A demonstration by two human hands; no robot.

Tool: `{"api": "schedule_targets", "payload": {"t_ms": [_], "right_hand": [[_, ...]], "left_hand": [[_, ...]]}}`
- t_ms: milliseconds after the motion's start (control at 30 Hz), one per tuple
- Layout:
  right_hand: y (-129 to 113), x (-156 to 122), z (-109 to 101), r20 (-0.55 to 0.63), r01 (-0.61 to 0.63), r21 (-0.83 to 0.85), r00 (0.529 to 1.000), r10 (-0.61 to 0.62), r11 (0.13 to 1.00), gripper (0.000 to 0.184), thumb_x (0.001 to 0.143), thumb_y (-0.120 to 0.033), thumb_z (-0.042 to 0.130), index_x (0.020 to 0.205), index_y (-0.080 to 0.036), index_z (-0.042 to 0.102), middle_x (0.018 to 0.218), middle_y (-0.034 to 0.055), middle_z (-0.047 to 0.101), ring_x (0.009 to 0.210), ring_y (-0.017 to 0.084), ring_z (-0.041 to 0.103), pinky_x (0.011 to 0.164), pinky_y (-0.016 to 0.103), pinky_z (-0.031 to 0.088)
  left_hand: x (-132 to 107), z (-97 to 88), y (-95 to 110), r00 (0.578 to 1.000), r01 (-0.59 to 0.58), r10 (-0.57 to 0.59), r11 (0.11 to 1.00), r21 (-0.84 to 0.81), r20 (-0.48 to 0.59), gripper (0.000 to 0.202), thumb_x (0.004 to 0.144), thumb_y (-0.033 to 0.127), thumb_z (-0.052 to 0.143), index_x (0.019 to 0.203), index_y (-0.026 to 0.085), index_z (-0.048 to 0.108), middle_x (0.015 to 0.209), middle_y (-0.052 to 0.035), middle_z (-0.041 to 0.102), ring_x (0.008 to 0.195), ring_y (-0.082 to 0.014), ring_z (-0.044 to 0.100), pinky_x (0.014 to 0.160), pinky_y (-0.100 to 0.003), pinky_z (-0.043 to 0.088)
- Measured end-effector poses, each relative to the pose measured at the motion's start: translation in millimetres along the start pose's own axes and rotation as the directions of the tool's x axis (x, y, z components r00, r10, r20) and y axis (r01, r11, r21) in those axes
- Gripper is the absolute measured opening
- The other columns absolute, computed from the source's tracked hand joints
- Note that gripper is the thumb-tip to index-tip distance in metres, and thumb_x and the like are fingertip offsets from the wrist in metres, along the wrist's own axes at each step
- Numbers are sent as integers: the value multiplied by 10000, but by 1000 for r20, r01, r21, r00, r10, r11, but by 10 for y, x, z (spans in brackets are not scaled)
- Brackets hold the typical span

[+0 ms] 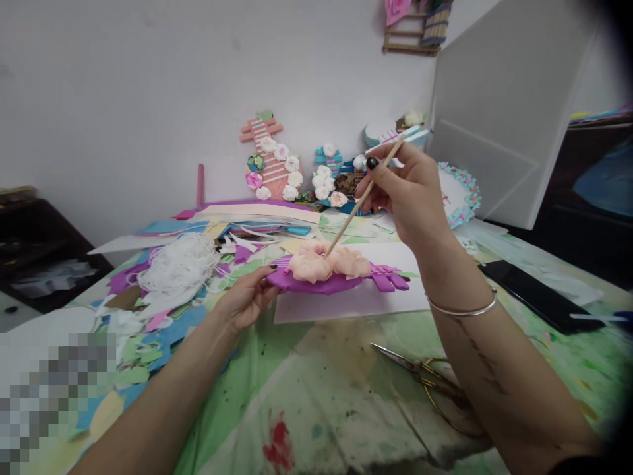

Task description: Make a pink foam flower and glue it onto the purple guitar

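My left hand (250,295) pinches the left end of a purple guitar-shaped craft piece (321,284), tilted just over a white sheet (356,310). Peach paper flowers (310,261) cover much of its top, and its purple neck with crosspieces points right. Between the thumb and fingers of my right hand (395,185) is a thin wooden stick (357,206), slanting down to the left. The stick's lower tip meets the flowers near their middle; whether it presses into them I cannot tell.
Gold-handled scissors (425,373) lie in front, under my right forearm. A black phone (539,297) rests at right. White string (179,267) and paper scraps (168,336) cover the left side. Flowered guitar crafts (274,165) lean on the wall behind.
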State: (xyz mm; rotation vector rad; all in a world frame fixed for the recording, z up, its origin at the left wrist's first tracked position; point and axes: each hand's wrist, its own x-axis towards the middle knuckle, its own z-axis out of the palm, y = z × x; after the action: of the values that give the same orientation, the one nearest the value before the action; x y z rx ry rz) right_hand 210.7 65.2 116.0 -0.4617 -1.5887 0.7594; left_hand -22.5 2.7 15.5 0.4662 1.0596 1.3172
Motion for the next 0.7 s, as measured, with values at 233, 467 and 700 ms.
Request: {"api": "schedule_targets", "payload": {"t_ms": [233,467,700], "right_hand": [[-9,-27,29,99,33,-64,995,-26,997,224,824,-459,570,839,-246,501,617,-30,612,428,81,544,351,203,377],[-14,-29,38,114,90,-83,990,-81,992,252,836,-513,516,876,-265,502,618,-34,599,457,78,557,367,195,373],[-81,-106,159,193,-29,-63,980,41,998,261,824,-475,557,856,-230,473,585,-44,555,423,72,526,363,197,400]], "left_hand": [[30,-30,-21,999,-33,32,999,33,12,177,860,51,439,747,83,571,552,-26,646,424,-92,608,420,-134,521],[-9,-7,-17,999,-46,47,998,50,-3,176,860,48,435,744,92,560,543,-18,644,397,-90,592,393,-140,510],[-7,-21,-30,999,-52,50,995,80,18,168,857,47,442,746,106,553,528,-6,640,391,-96,593,389,-154,514]]}}
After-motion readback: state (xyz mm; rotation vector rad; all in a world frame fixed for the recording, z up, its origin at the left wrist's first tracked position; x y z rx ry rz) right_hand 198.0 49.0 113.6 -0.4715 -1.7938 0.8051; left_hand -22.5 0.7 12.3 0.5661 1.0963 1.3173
